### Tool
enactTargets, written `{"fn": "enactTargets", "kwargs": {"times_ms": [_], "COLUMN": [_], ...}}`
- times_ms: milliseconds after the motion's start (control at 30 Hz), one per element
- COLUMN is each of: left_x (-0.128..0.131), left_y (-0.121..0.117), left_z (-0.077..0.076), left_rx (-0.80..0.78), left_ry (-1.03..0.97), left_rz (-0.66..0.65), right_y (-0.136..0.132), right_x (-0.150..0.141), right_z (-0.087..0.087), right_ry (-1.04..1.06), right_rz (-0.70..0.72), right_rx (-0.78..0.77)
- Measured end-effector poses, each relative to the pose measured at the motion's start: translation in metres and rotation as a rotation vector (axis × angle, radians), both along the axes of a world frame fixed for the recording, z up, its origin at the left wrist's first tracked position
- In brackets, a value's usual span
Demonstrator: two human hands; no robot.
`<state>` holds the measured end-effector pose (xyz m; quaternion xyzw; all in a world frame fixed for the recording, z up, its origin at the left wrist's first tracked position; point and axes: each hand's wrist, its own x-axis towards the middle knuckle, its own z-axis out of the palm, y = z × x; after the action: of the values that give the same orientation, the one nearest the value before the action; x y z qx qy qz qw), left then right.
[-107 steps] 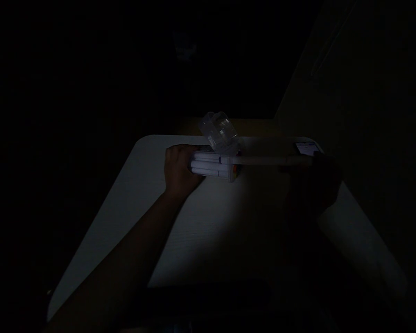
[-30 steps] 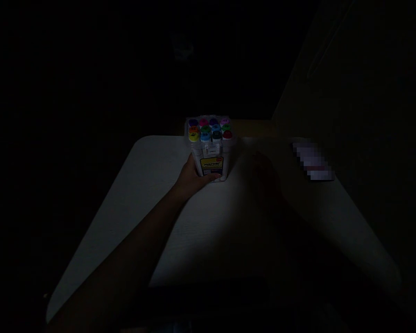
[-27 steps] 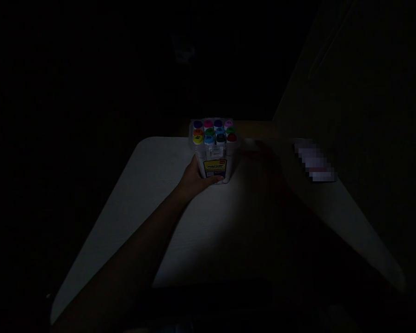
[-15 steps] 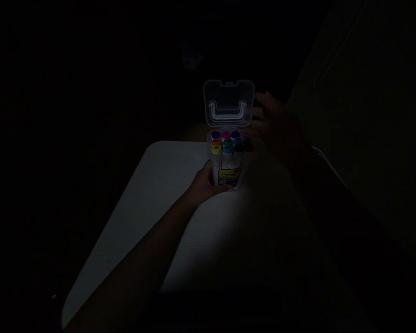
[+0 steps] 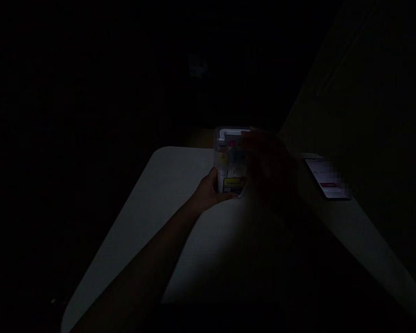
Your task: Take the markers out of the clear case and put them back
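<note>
The scene is very dark. A clear plastic marker case (image 5: 229, 162) stands upright near the far edge of a white table (image 5: 166, 222). Coloured marker caps show faintly through its lid, and a yellow label sits low on its front. My left hand (image 5: 208, 192) grips the case's lower left side. My right hand (image 5: 268, 159) rests against the case's right side and lid, a dim shape; its fingers are barely visible.
A phone (image 5: 327, 178) with a lit screen lies on the table to the right of the case. A dark wall or panel rises along the table's right side. Everything beyond the table is black.
The case's lid, standing open half a second ago, is now down over the markers. My right hand came down with it. The left hand kept its grip.
</note>
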<state>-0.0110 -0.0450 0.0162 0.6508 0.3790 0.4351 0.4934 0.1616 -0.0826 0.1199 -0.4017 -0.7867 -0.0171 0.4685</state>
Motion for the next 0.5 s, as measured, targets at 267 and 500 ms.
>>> {"fn": "enactTargets", "kwargs": {"times_ms": [267, 500], "left_x": [0.000, -0.005], "left_y": [0.000, 0.002], "left_z": [0.001, 0.000], "left_rx": [-0.009, 0.028], "left_ry": [0.028, 0.062], "left_rz": [0.003, -0.013], "right_y": [0.007, 0.006], "right_x": [0.000, -0.007], "right_z": [-0.009, -0.011], "right_ry": [-0.138, -0.183], "right_rz": [-0.001, -0.072], "right_rx": [0.143, 0.258]}}
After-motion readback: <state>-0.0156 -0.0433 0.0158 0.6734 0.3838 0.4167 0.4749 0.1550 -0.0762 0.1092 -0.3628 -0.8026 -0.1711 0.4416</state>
